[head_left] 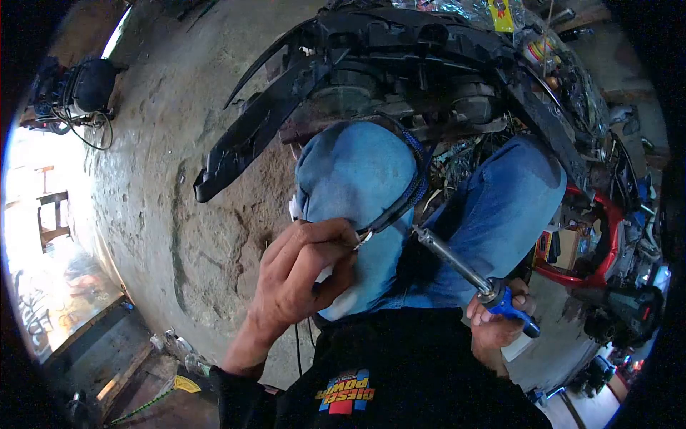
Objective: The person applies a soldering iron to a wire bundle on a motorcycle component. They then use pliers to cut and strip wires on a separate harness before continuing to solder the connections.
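Note:
My left hand (296, 268) is closed in a pinch over my knee, its fingertips at the bare, silvery end of a black cable (389, 217). A stretch of blue braided sleeve (418, 168) shows farther up beside that cable, which runs over the knee. In my right hand (500, 322) is a soldering iron (457, 264) with a blue handle, its metal barrel pointing up and left. The iron's tip is a short way right of the cable end, apart from it. Whatever else lies inside the left fingers is hidden.
A large black plastic frame (250, 139) arches beyond my knees. At right, a red-rimmed part (607, 239) stands amid clutter. A black tank-like machine (93, 86) with hoses sits far left on the rough concrete floor (157, 179). A yellow-green cord (146, 404) lies lower left.

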Available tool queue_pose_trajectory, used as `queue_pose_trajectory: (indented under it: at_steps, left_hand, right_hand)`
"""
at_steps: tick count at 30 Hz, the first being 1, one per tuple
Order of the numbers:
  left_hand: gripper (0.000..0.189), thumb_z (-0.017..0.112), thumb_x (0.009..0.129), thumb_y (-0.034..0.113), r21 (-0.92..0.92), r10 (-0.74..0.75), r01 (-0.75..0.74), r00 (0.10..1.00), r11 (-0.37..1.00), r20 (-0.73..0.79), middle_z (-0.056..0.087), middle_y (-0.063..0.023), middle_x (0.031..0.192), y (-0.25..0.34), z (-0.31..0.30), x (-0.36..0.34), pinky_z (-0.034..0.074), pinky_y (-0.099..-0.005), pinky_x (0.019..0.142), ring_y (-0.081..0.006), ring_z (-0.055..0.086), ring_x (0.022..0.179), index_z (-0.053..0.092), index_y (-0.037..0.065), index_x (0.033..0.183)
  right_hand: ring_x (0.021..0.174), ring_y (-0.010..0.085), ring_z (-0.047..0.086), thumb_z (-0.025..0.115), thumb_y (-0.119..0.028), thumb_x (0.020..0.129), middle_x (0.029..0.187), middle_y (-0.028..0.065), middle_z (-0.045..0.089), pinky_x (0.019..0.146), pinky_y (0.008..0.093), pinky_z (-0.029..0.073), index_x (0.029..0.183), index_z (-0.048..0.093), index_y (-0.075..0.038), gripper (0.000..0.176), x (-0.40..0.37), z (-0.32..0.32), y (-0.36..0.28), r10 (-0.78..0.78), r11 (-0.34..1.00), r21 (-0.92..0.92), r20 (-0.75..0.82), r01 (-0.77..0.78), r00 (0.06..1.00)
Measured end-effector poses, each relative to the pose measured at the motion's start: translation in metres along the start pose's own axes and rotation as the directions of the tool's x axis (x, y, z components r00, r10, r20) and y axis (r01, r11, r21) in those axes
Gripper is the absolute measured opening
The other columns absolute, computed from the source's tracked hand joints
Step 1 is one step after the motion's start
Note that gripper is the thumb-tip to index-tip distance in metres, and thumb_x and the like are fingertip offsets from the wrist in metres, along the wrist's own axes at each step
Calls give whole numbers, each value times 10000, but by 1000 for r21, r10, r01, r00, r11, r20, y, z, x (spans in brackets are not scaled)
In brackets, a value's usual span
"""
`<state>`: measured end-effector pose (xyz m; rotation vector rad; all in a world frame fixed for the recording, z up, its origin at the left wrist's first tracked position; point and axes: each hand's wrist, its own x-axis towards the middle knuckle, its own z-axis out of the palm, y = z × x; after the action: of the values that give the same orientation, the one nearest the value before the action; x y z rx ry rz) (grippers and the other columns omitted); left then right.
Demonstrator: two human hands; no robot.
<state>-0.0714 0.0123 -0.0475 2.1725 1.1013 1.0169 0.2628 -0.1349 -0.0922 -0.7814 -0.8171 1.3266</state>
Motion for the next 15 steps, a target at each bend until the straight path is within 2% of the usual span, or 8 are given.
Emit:
queue_pose_trajectory:
  at_steps: [1, 3, 5, 7, 9, 13, 15]
  left_hand:
    - [271, 768, 764, -69, -17, -28, 28, 999, 999, -26, 725, -148, 1033, 2, 2, -1, 582, -367, 769, -274, 724, 863, 630, 24, 978]
    - [279, 778, 756, -58, -24, -67, 65, 996, 998, -58, 709, -117, 1065, 6, 6, -3, 562, -346, 747, -248, 708, 874, 636, 28, 979]
    - [276, 783, 756, -50, -38, -120, 118, 990, 992, -70, 703, -101, 1077, 10, 7, -4, 551, -334, 741, -231, 700, 883, 642, 30, 980]
    - [264, 785, 765, -45, -57, -182, 179, 981, 982, -62, 706, -99, 1069, 15, 6, -3, 550, -329, 750, -223, 700, 893, 648, 30, 979]
    - [258, 782, 771, -45, -86, -184, 177, 979, 981, -83, 708, -97, 1057, 14, 8, -5, 547, -330, 753, -221, 699, 891, 653, 27, 983]
    - [256, 780, 776, -50, -134, -167, 153, 980, 979, -106, 711, -93, 1043, 10, 11, -6, 541, -333, 746, -218, 695, 879, 663, 26, 990]
    - [259, 781, 773, -54, -158, -174, 156, 979, 975, -109, 711, -92, 1041, 10, 11, -5, 539, -336, 743, -218, 694, 875, 666, 27, 991]
  right_hand:
    - [566, 359, 678, 610, -180, 993, 748, 217, 680, 559, 517, 584, 1178, 596, -60, 221, 4, 21, 4, -72, 997, -14, -67, 71, 995]
    - [593, 363, 690, 615, -164, 986, 748, 224, 676, 583, 514, 589, 1191, 601, -54, 234, -4, 36, 10, -48, 997, 48, -139, 55, 989]
    - [655, 383, 717, 619, -182, 992, 798, 258, 697, 613, 516, 597, 1239, 606, -44, 284, -14, 32, 7, 87, 989, 133, -131, -69, 988]
    - [700, 401, 728, 604, -230, 1012, 851, 286, 709, 640, 523, 606, 1270, 598, -39, 320, -23, -1, -1, 361, 921, 156, -2, -356, 933]
    - [803, 439, 740, 593, -256, 1024, 962, 323, 722, 673, 541, 615, 1307, 586, -28, 364, -38, 21, 12, 58, 998, 41, -34, -57, 998]
    - [859, 426, 743, 693, -253, 974, 966, 318, 718, 665, 585, 635, 1339, 540, -71, 436, -47, 18, 7, 171, 984, 72, -101, -164, 980]
    - [856, 424, 743, 714, -260, 959, 960, 322, 716, 670, 590, 640, 1327, 543, -83, 442, -52, 23, 9, 136, 991, 37, -148, -132, 979]
